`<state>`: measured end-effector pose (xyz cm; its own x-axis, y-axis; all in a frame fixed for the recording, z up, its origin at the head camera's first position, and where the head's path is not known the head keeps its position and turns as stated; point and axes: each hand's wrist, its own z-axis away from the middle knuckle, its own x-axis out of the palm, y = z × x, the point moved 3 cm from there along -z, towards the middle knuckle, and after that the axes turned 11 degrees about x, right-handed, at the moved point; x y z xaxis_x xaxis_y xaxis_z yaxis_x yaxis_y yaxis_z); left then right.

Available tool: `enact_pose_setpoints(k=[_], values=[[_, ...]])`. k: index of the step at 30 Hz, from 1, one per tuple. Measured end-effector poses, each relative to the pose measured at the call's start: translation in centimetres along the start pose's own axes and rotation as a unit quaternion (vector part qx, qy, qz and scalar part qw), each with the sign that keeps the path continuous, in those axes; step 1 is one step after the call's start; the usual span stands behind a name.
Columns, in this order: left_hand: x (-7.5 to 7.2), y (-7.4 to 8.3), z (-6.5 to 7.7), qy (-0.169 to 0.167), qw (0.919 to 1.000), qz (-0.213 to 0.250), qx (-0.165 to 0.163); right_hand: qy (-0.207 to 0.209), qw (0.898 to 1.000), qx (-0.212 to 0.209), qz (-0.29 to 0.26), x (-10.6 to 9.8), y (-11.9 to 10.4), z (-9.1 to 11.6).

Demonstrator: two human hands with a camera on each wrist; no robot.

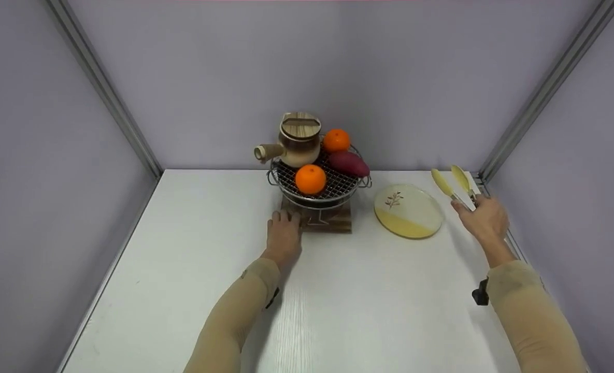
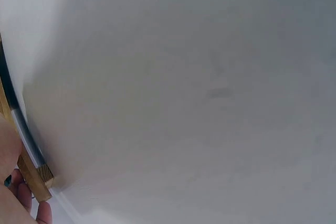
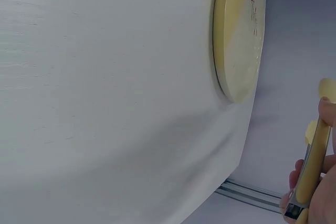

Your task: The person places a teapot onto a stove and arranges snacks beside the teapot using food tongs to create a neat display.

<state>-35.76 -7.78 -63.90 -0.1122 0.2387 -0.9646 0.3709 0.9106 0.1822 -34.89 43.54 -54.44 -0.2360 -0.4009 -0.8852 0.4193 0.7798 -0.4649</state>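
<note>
My left hand (image 1: 284,235) grips the left edge of a dark wooden base (image 1: 338,224) under a small round tabletop grill. In the left wrist view, fingers (image 2: 44,212) lie about a wooden piece (image 2: 34,181) of that base. On the grill's wire mesh (image 1: 338,185) sit a brown-and-cream pot (image 1: 300,150) with a wooden lid and side handle, an orange (image 1: 311,180) in front, another orange (image 1: 337,140) behind and a purple sweet potato (image 1: 349,163). At the right, my right hand (image 1: 488,215) holds tongs (image 1: 443,183) with pale yellow tips, raised and spread apart.
A round cream-and-yellow plate (image 1: 410,213) with a leaf pattern lies between the grill and my right hand. The white table (image 1: 198,233) meets grey walls (image 1: 224,83) at the back and sides. Metal frame posts (image 1: 542,88) stand in the corners.
</note>
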Motion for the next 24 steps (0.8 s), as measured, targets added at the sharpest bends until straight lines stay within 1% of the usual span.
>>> enact_pose_setpoints(k=[3, 10, 17, 24], values=[[-0.1, 0.0, 0.0, -0.001, 1.0000, 0.002, -0.001, -0.004, 1.000, 0.015, -0.004, 0.1, 0.4, -0.1], [-0.1, 0.0, 0.2, 0.010, 0.9999, 0.008, -0.001, -0.023, 0.999, 0.043, 0.004, 0.5, 1.7, -0.2], [0.1, -0.1, 0.2, 0.024, 0.9996, 0.012, 0.008, -0.016, 0.998, 0.066, 0.011, 1.3, 3.3, -0.2], [0.1, -0.2, 0.1, 0.016, 0.9997, 0.015, 0.008, -0.021, 0.996, 0.084, 0.025, 1.9, 4.6, -0.3]])
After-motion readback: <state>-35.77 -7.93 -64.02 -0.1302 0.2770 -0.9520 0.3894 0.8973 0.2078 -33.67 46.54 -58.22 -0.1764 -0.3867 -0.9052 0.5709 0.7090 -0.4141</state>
